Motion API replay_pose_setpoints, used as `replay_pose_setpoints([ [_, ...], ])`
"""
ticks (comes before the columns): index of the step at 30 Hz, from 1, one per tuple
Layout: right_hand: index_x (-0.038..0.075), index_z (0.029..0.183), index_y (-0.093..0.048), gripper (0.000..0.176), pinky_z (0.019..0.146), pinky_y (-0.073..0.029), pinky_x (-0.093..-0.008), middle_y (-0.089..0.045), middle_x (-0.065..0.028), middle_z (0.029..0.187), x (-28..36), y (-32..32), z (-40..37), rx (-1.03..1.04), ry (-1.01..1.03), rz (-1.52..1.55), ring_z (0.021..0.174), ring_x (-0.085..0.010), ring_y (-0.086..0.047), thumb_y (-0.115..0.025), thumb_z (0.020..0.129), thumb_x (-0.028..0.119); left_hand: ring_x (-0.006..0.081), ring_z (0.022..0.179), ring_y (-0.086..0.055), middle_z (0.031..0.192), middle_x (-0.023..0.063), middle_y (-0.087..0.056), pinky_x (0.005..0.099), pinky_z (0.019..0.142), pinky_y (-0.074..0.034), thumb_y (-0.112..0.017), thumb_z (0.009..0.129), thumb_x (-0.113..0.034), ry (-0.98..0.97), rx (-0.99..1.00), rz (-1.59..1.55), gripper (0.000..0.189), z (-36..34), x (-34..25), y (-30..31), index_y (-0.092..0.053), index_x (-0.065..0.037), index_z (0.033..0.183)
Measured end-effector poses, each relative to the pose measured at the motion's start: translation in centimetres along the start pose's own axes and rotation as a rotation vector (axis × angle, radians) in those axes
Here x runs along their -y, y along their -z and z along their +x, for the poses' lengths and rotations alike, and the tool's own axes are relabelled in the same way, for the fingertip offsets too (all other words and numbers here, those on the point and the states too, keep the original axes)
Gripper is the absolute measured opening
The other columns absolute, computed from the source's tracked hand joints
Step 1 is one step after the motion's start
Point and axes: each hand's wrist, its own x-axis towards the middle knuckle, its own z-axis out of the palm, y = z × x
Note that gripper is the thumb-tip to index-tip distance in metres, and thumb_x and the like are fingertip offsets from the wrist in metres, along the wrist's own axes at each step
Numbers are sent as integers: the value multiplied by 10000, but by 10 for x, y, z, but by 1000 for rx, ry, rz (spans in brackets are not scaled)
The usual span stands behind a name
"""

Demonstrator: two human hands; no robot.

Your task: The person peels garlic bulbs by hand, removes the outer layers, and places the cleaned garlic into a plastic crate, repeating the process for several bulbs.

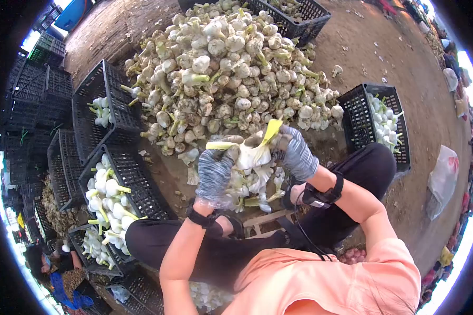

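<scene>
My left hand (215, 176), in a grey knit glove with a clear plastic layer, is closed around a garlic bulb (253, 156) whose pale stem points left. My right hand (298, 155), gloved alike, pinches the bulb's outer skin (271, 132), a yellowish strip standing up from it. Both hands are at chest front, over a litter of peeled garlic skins (258, 181) on the ground. Fingers partly cover the bulb. Beyond the hands rises a large heap of dirty, unpeeled garlic bulbs (220, 68).
A black crate (147, 184) with clean white garlic (108, 191) stands by my left knee; another crate (355, 107) with white garlic is by my right knee. More black crates (29, 89) are stacked at left. A plastic bag (442, 181) lies at right. Another person (63, 262) sits at lower left.
</scene>
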Motion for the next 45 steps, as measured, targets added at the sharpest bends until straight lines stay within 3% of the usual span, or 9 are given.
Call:
replay_pose_setpoints([
  [7,43,839,-536,180,437,-459,-234,-581,-67,729,-42,49,29,295,-593,1093,543,-155,-556,-468,785,201,104,880,-554,961,48,-616,244,790,-441,-621,812,-130,-74,197,-122,221,-4,-17,-2,-600,-12,997],
  [9,61,823,-521,186,403,-451,-239,-564,-48,679,-47,67,38,-134,-608,750,452,-138,-517,-423,807,217,107,874,-562,951,47,-618,246,789,-450,-632,806,-165,-60,229,-200,251,-7,-18,-1,-597,-12,1002],
  [13,31,1166,-466,534,576,-523,-324,-605,-105,784,-42,42,25,314,-624,-448,639,-228,-613,-554,799,408,111,849,-571,942,51,-622,243,765,-458,-606,823,-152,-58,134,-126,219,-3,-20,5,-601,-13,993],
  [15,80,1262,-400,558,749,-492,-353,-628,-133,946,-96,69,20,477,329,-1331,769,-264,-615,-567,819,375,111,835,-575,943,54,-623,244,749,-460,-582,835,-115,-129,55,147,178,2,-16,7,-607,-15,981],
  [17,72,1237,-422,506,663,-498,-331,-627,-115,882,-61,47,28,257,-250,-979,708,-220,-599,-560,833,342,129,808,-582,900,61,-625,249,735,-460,-573,817,-64,-176,-3,236,152,5,-4,8,-616,-19,955],
  [26,-20,1025,-526,392,669,-469,-318,-593,-110,840,-42,24,22,250,174,-900,733,-176,-543,-628,808,290,124,864,-570,959,65,-618,249,789,-453,-569,810,-18,-206,93,453,182,1,1,6,-607,-1,987],
  [33,7,1071,-517,341,716,-469,-304,-598,-96,912,-23,14,5,22,-370,-81,818,-170,-569,-624,805,191,192,777,-593,877,109,-616,279,703,-461,-566,763,16,-389,-9,521,183,0,-6,-3,-625,-18,933],
  [39,14,1003,-555,304,735,-485,-329,-612,-152,858,-28,2,-3,-65,214,-685,805,-215,-598,-634,715,73,174,875,-587,946,82,-619,263,794,-448,-585,793,-32,-529,67,711,178,0,0,3,-618,-18,967],
  [45,28,881,-620,178,663,-471,-322,-594,-141,775,-51,27,0,56,395,-836,704,-255,-571,-593,709,-9,121,858,-565,933,46,-603,263,762,-462,-583,841,-172,60,150,-308,217,-10,-5,2,-577,-40,1013],
])
